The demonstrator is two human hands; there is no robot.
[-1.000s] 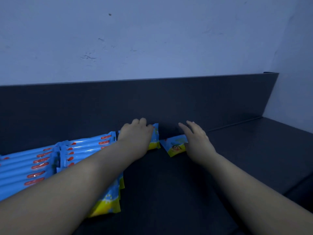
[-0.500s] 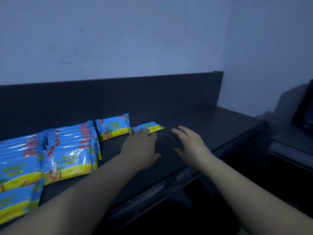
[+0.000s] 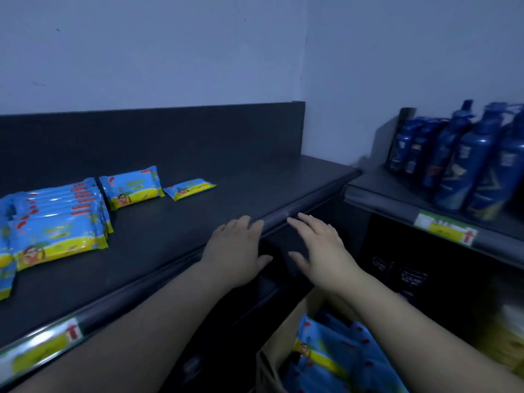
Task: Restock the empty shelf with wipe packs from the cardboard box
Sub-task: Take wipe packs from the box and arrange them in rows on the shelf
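- Shelf (image 3: 226, 222): dark and partly stocked. The right half is bare as far as the corner.
- Packs, row (image 3: 59, 219): blue-and-yellow wipe packs stood on edge, one behind another, at the shelf's left end. The frontmost is set near the front lip.
- Pack, single (image 3: 131, 187): propped upright just right of the row, near the back panel.
- Pack, flat (image 3: 190, 188): laid down just beside the single pack, not lined up with the row.
- Box (image 3: 283, 336): cardboard and open, placed below the shelf at lower right. More packs (image 3: 334, 355) are seen inside, blurred and partly hidden by the right forearm.
- Left hand (image 3: 235, 251): empty, fingers loosely extended over the shelf's front lip. Contact with the lip cannot be told.
- Right hand (image 3: 320, 251): empty, fingers spread, held just off the lip above the box.
- Bottles (image 3: 467, 165): blue, ranked on the neighbouring shelf at right, well apart from the hands.
- Step judged: a reach down into the box for more packs.
- Risk: the glossy film is judged slippery, so packs could be dropped if too many are gathered at once.
- Risk: the upright row could be toppled or pushed off the lip if brushed by the left forearm.
- Risk: the flat pack could be left out of line and the next placement crowded.
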